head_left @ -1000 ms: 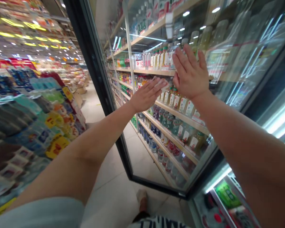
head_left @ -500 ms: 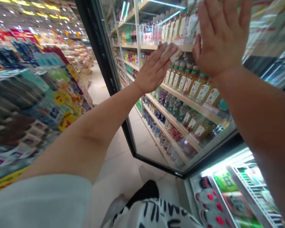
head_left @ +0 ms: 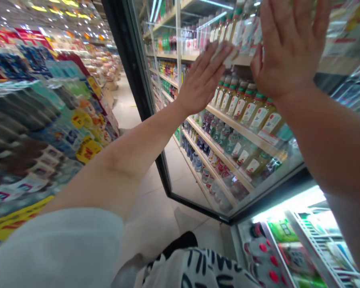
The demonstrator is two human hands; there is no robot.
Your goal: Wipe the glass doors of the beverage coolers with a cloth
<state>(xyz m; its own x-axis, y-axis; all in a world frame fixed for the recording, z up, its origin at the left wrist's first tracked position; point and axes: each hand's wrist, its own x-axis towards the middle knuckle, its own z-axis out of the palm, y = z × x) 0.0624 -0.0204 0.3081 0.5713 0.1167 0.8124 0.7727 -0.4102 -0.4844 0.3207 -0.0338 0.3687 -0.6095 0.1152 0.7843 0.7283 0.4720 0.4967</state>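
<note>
My left hand (head_left: 202,80) reaches out to the glass door (head_left: 195,180) with fingers together. Under its fingertips is a whitish crumpled cloth (head_left: 230,56), partly hidden by the fingers and slightly blurred. Higher and to the right, my right hand (head_left: 292,48) lies flat with fingers stretched, palm toward the same pane; its fingertips run out of the top of the view. The door has a black frame and stands swung open. Rows of bottles (head_left: 249,110) with pale labels and green caps show in the glass behind both hands.
At lower right is the lit cooler interior with a wire rack (head_left: 327,256) and red-dotted bottles (head_left: 265,260). Stacked packaged goods (head_left: 57,116) with yellow price signs fill the left. A tiled floor (head_left: 150,220) and an aisle lie between.
Both hands have shifted slightly to the right in the view, the left one also a little upward, with the cloth still under its fingers. The camera view has moved slightly too.
</note>
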